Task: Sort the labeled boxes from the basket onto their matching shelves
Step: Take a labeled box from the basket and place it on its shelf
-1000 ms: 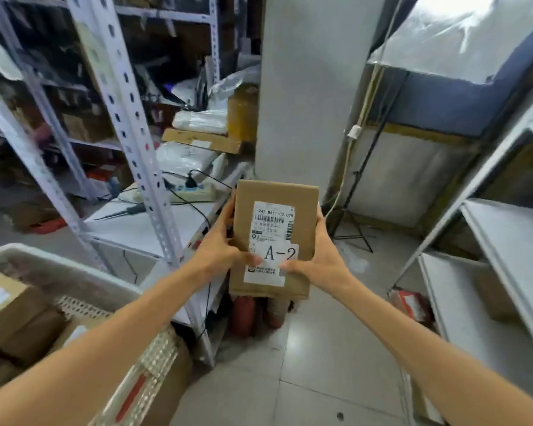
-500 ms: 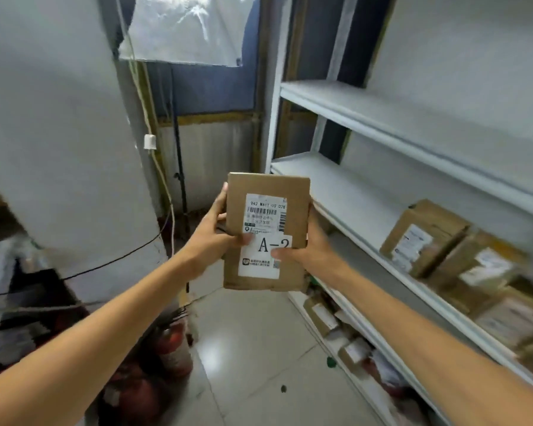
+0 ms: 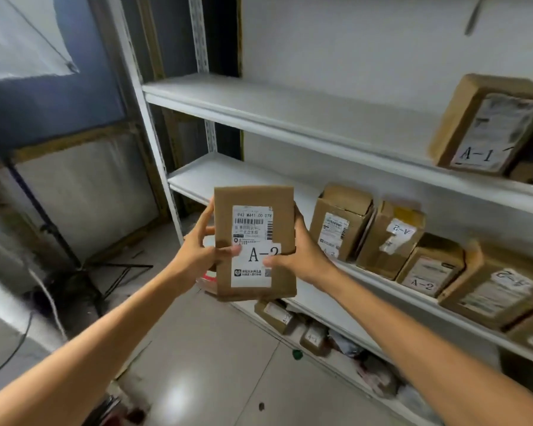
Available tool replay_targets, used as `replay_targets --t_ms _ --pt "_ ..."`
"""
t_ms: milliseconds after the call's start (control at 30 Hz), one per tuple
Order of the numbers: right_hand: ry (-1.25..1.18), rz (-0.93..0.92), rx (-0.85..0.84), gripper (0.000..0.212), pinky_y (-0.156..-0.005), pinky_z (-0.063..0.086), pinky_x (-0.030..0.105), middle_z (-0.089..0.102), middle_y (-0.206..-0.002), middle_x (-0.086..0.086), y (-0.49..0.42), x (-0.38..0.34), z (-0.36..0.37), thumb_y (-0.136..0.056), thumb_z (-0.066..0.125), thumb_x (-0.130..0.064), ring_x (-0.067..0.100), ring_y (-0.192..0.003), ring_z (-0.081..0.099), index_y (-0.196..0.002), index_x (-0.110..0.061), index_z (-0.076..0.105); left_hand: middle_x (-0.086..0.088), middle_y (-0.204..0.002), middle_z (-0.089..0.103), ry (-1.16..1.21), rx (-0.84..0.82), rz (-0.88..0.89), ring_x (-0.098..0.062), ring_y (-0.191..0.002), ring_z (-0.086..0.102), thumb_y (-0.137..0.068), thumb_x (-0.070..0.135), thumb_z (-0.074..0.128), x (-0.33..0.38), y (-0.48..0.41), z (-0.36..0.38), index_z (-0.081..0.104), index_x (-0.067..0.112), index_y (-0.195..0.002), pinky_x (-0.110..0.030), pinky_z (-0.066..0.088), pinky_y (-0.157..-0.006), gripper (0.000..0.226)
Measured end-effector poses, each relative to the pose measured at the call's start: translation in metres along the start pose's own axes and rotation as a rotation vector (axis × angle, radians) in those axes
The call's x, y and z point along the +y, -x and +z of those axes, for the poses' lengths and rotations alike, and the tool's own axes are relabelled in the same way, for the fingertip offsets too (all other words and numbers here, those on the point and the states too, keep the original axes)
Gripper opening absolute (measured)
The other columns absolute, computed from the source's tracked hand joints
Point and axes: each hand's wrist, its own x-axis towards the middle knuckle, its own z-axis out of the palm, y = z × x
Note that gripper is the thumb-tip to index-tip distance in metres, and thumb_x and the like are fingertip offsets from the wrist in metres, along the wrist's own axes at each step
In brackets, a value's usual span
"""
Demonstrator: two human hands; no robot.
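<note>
A flat brown box with a white shipping label marked "A-2" is held upright in the air in front of a white metal shelf unit. The left hand grips its left edge, thumb across the label and fingers curled behind; the right hand grips the right edge the same way, thumb on the label. On the middle shelf, just right of the held box, stands a row of brown boxes, several marked "A-2". The upper shelf carries a box marked "A-1" far right. More small parcels lie on the lowest level near the tiled floor.
</note>
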Motion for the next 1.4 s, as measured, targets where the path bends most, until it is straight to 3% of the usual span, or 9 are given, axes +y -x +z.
replay_targets --t_ms 133,300,500,800,967,1067,1167,1267,1400 --pt "-0.014 0.027 0.018 0.121 -0.078 0.051 0.010 0.052 -0.133 -0.007 -0.032 0.023 -0.004 -0.073 0.080 -0.008 0.001 -0.112 0.055 -0.151 -0.038 -0.007 -0.002 -0.123 0.054 0.022 0.011 -0.069 -0.025 -0.106 0.063 -0.076 0.002 0.074 -0.010 -0.043 -0.002 0.028 0.048 -0.141 -0.044 0.060 -0.072 0.092" --pt "-0.095 0.095 0.036 0.116 -0.098 0.051 0.040 0.046 -0.141 0.001 -0.054 0.056 -0.006 -0.077 0.075 -0.003 0.015 -0.121 0.052 -0.152 -0.035 -0.008 -0.006 -0.133 0.052 -0.001 -0.068 -0.158 -0.026 -0.104 0.065 -0.079 0.000 0.071 -0.037 -0.079 0.001 0.036 0.031 -0.141 -0.046 0.059 -0.074 0.078" --pt "-0.061 0.190 0.094 0.111 -0.072 0.050 0.010 0.053 -0.128 -0.007 -0.090 0.075 -0.007 -0.076 0.076 -0.007 0.001 -0.108 0.055 -0.152 -0.032 -0.001 -0.008 -0.132 0.051 0.022 -0.097 -0.185 -0.031 -0.107 0.062 -0.078 -0.005 0.069 -0.051 -0.128 -0.004 0.035 0.028 -0.140 -0.054 0.056 -0.080 0.079" --pt "0.070 0.320 0.283 0.093 -0.060 0.046 0.006 0.054 -0.100 -0.019 -0.179 0.084 -0.021 -0.070 0.081 -0.005 -0.003 -0.089 0.056 -0.140 -0.021 0.023 -0.001 -0.119 0.052 0.016 -0.236 -0.154 -0.021 -0.097 0.065 -0.074 -0.010 0.071 -0.059 -0.243 -0.015 0.033 0.028 -0.126 -0.031 0.060 -0.064 0.074" --pt "0.056 0.380 0.319 0.069 -0.083 0.054 0.029 0.057 -0.103 -0.008 -0.225 0.083 -0.032 -0.083 0.071 -0.013 0.011 -0.099 0.059 -0.132 -0.023 0.024 -0.003 -0.122 0.050 0.017 -0.309 -0.156 -0.027 -0.108 0.058 -0.073 -0.017 0.065 -0.073 -0.307 -0.013 0.029 0.025 -0.131 -0.034 0.060 -0.067 0.080" --pt "0.054 0.422 0.350 0.055 -0.085 0.054 0.034 0.058 -0.104 -0.002 -0.243 0.084 -0.037 -0.089 0.065 -0.014 0.016 -0.100 0.060 -0.128 -0.020 0.027 -0.008 -0.123 0.049 0.019 -0.330 -0.132 -0.029 -0.108 0.058 -0.073 -0.017 0.066 -0.084 -0.334 -0.005 0.026 0.025 -0.134 -0.044 0.059 -0.074 0.085" --pt "0.031 0.488 0.388 0.054 -0.093 0.052 0.041 0.058 -0.113 0.005 -0.253 0.085 -0.041 -0.089 0.063 -0.013 0.022 -0.107 0.058 -0.129 -0.017 0.027 -0.005 -0.120 0.051 0.022 -0.359 -0.104 -0.024 -0.103 0.060 -0.074 -0.014 0.068 -0.092 -0.353 0.007 0.022 0.028 -0.137 -0.039 0.061 -0.071 0.089" --pt "0.068 0.551 0.386 0.068 -0.102 0.044 0.043 0.052 -0.126 0.007 -0.260 0.082 -0.045 -0.086 0.066 -0.017 0.025 -0.121 0.050 -0.139 -0.013 0.024 -0.006 -0.124 0.048 -0.017 -0.402 -0.061 -0.026 -0.109 0.058 -0.073 -0.014 0.069 -0.100 -0.368 0.015 0.018 0.024 -0.140 -0.044 0.059 -0.078 0.093" --pt "0.315 0.566 0.309 0.098 -0.113 0.031 0.042 0.017 -0.154 0.009 -0.260 0.078 -0.041 -0.088 0.064 -0.022 0.028 -0.139 0.025 -0.151 -0.025 -0.011 -0.010 -0.129 0.043 -0.054 -0.443 -0.004 -0.025 -0.112 0.054 -0.069 -0.017 0.071 -0.110 -0.382 0.026 0.014 0.020 -0.141 -0.037 0.058 -0.081 0.099"
